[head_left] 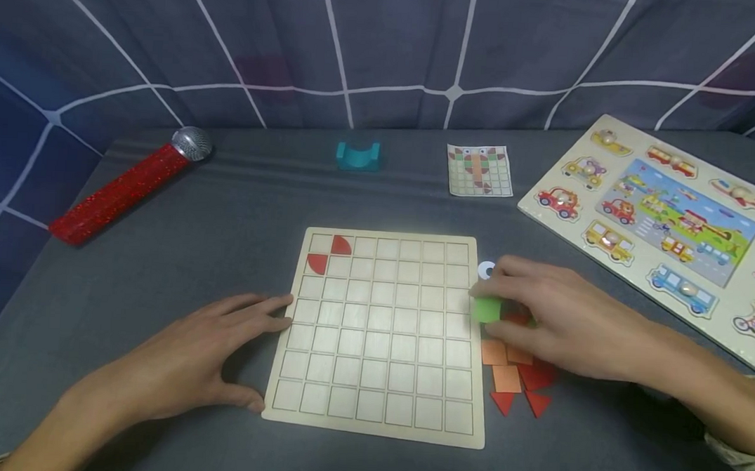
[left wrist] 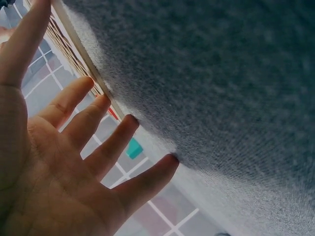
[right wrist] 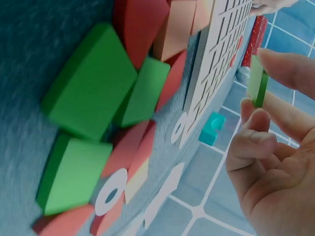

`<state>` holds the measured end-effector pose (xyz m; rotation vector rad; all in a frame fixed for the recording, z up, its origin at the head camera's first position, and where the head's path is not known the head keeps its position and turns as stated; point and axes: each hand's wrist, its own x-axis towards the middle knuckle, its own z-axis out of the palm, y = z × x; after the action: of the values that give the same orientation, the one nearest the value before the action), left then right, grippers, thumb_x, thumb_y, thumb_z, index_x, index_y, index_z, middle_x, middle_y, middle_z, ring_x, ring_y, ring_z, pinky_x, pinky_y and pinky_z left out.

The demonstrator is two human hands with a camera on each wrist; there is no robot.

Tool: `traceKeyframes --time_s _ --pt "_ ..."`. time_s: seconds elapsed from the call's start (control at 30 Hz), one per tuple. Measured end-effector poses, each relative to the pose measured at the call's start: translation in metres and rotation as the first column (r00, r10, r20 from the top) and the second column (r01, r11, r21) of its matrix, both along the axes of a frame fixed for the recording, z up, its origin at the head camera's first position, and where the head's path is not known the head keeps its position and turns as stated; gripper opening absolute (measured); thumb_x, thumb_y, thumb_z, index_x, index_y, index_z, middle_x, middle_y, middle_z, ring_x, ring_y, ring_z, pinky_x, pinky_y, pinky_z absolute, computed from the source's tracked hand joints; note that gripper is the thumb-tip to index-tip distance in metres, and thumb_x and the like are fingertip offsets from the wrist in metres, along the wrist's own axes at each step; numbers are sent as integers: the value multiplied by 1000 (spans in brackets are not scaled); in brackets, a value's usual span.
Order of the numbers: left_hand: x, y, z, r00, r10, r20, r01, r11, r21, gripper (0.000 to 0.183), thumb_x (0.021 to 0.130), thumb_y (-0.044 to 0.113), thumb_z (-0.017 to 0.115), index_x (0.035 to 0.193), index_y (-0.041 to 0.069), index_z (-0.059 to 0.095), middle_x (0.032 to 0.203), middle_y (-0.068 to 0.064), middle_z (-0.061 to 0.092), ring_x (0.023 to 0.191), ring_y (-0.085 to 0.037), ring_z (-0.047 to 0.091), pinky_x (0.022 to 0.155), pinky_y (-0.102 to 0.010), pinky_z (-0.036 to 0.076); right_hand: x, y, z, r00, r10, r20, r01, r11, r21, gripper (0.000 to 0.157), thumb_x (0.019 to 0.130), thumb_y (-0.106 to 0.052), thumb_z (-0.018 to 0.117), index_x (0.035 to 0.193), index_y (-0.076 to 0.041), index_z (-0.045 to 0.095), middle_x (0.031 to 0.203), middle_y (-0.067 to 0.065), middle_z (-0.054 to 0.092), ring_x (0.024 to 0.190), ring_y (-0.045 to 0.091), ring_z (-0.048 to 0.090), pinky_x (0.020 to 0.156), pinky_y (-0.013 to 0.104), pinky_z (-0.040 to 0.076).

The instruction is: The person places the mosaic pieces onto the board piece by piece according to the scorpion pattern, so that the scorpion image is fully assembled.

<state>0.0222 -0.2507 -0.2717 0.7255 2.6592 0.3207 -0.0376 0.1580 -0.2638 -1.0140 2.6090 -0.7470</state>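
A pale wooden grid board [head_left: 382, 334] lies flat on the dark table, with two red quarter-circle pieces [head_left: 317, 264] set in squares at its top left corner. My left hand [head_left: 189, 354] is spread along the board's left edge, fingertips and thumb right at the rim. Between thumb and fingers my right hand [head_left: 557, 317] pinches a green square piece [right wrist: 258, 81], raised beside the board's right edge. Under that hand lies a pile of loose pieces: orange squares [head_left: 506, 379], red triangles [head_left: 537, 404], green pieces [right wrist: 93, 81] and white rings [right wrist: 111, 191], partly hidden in the head view.
A small printed pattern card [head_left: 479, 171] lies behind the board. The vehicle peg puzzle [head_left: 676, 213] covers the right side. Toward the back sit a teal U-shaped block [head_left: 358, 157] and, at left, a red glittery microphone [head_left: 129, 186]. A grid-patterned cloth [head_left: 385, 53] hangs behind.
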Motion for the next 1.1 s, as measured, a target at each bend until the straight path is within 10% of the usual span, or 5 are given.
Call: traceKeyframes --time_s 0.83,1.1 --pt "-2 0 2 1000 -5 14 5 1000 9 88 65 67 78 141 31 52 156 10 33 137 -24 37 95 -53 47 -35 -88 -16 998 43 55 -34 986 -162 33 84 -11 74 117 -8 70 93 -4 60 81 14 55 74 31 48" --pt "-4 2 2 999 -34 14 34 999 -15 90 63 65 82 140 26 54 156 5 35 138 -28 37 110 -64 21 -46 -123 -13 998 52 45 -47 994 -103 44 86 -11 70 129 -3 62 100 2 62 85 16 56 78 31 49"
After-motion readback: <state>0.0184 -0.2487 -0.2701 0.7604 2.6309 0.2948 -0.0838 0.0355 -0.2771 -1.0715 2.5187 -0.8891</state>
